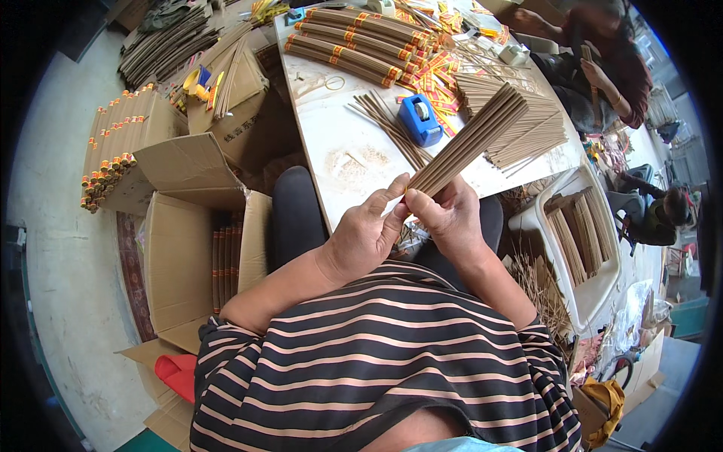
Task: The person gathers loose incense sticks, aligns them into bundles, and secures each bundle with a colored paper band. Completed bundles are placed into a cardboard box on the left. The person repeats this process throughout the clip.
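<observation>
A thick bundle of brown incense sticks [476, 140] is held slanting up and to the right over the table's near edge. My right hand [452, 218] is wrapped round its lower part, thumb on top. At the bundle's near end, the thumb and fingers of my left hand [367, 224] pinch closed against it. A small yellow bit shows between the two thumbs; whether it is a paper band I cannot tell. Just beyond the bundle stands a blue tape dispenser [420, 120], with several loose sticks [385, 124] lying beside and behind it.
Banded bundles [343, 53] and red-yellow labels [444, 84] cover the far part of the white table [320, 120]. Loose sticks [520, 124] lie at right. An open carton [177, 264] holds bundles at left; a white bin [584, 301] holds sticks at right. A co-worker [602, 68] sits far right.
</observation>
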The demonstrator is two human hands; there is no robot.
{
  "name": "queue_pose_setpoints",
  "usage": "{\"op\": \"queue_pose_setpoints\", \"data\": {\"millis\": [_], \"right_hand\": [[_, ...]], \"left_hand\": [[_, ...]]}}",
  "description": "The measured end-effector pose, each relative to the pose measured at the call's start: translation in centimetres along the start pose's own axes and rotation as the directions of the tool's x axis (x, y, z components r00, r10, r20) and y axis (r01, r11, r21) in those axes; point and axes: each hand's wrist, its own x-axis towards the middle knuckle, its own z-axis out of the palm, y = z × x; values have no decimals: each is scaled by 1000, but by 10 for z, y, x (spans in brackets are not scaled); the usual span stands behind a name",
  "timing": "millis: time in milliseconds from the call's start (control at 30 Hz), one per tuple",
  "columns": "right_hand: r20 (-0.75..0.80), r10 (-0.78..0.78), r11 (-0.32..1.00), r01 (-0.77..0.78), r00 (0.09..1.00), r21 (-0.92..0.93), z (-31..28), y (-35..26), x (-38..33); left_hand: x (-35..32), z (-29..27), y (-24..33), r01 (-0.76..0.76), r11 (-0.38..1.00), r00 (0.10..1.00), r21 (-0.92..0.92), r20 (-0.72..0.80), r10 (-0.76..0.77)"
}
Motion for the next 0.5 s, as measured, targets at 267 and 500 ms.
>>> {"op": "queue_pose_setpoints", "data": {"millis": [267,500], "right_hand": [[-3,27,1000,-27,1000,-7,-2,4,2],[42,95,992,-92,995,-82,-8,-4,13]], "left_hand": [[1,6,-2,-182,971,977,153,-82,196],[3,9,-11,-201,899,963,390,-92,255]]}}
